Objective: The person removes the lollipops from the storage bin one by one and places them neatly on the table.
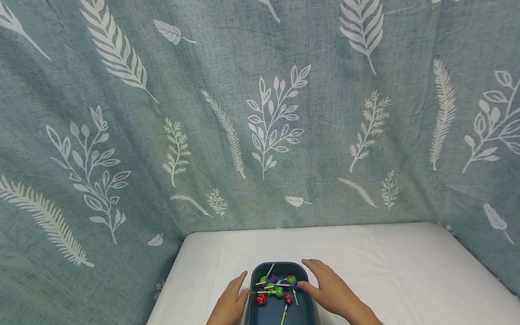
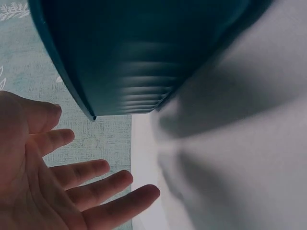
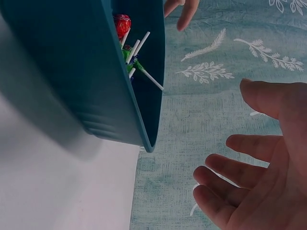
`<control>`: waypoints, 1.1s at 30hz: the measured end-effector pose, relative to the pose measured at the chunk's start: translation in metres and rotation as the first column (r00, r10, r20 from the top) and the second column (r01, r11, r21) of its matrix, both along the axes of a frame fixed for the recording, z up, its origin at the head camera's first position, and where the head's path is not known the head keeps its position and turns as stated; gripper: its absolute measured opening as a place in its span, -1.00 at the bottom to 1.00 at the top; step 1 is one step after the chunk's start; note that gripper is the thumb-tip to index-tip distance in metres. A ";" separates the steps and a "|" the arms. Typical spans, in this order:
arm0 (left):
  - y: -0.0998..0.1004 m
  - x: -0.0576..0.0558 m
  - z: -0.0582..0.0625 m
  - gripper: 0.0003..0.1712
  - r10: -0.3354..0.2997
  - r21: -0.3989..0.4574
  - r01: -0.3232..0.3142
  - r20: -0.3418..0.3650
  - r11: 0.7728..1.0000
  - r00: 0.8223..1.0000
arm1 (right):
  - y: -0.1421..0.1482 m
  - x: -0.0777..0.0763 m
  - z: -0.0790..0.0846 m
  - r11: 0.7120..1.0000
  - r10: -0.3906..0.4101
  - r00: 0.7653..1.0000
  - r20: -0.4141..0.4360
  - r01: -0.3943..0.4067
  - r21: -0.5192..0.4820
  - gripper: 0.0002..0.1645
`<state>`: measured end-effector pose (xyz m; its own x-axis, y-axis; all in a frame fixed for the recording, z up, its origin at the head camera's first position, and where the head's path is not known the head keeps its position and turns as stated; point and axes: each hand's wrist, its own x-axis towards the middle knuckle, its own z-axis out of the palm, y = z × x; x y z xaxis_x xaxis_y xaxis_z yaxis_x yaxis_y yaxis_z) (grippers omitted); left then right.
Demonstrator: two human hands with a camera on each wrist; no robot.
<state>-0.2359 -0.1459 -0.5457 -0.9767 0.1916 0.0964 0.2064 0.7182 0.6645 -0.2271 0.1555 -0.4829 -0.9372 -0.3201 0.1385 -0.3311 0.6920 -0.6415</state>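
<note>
A dark blue bin [image 1: 299,311] stands on the white surface, with several lollipops [image 1: 278,291] in red, green and purple wrappers lying inside it, their white sticks pointing various ways. Beside its left wall is my left hand [image 1: 230,301], fingers spread and relaxed, apart from the wall in the left wrist view. On the other side my right hand [image 1: 334,289] has its fingers extended, and its thumb overlaps the bin's right rim in the head view. Seen from the right wrist, that hand [image 3: 259,167] holds nothing and a gap separates it from the bin [image 3: 72,62].
The white-covered table [image 1: 203,266] reaches back to a green-blue curtain [image 1: 284,135] with white leaf prints. More of this curtain hangs along the left and right sides.
</note>
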 end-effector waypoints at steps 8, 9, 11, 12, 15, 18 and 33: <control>0.004 0.003 -0.003 -0.40 -0.005 0.023 0.005 -0.016 1.000 1.000 | -0.005 -0.001 -0.002 1.000 0.028 1.000 -0.004 -0.028 0.008 -0.18; 0.005 0.004 -0.004 -0.40 -0.002 0.025 0.002 -0.009 1.000 1.000 | -0.005 -0.001 -0.002 0.999 0.034 0.999 -0.001 -0.034 0.008 -0.18; 0.006 0.005 -0.004 -0.40 0.003 0.029 -0.003 0.001 1.000 1.000 | -0.006 -0.001 -0.002 0.999 0.045 0.999 0.010 -0.045 0.002 -0.17; 0.007 0.006 -0.005 -0.40 0.006 0.034 -0.006 0.006 0.999 1.000 | -0.006 -0.001 -0.002 0.999 0.049 0.999 0.016 -0.049 -0.001 -0.17; 0.008 0.009 -0.006 -0.40 0.013 0.053 -0.013 0.017 0.998 1.000 | -0.008 0.000 -0.002 0.998 0.058 0.998 0.028 -0.058 -0.005 -0.17; 0.008 0.011 -0.006 -0.41 0.015 0.064 -0.016 0.016 0.998 1.000 | -0.010 -0.001 -0.001 0.998 0.065 0.997 0.032 -0.064 -0.011 -0.18; 0.010 0.014 -0.017 -0.43 0.003 0.147 -0.008 0.033 0.989 0.999 | -0.019 -0.006 0.002 0.996 0.084 0.995 0.046 -0.082 -0.033 -0.29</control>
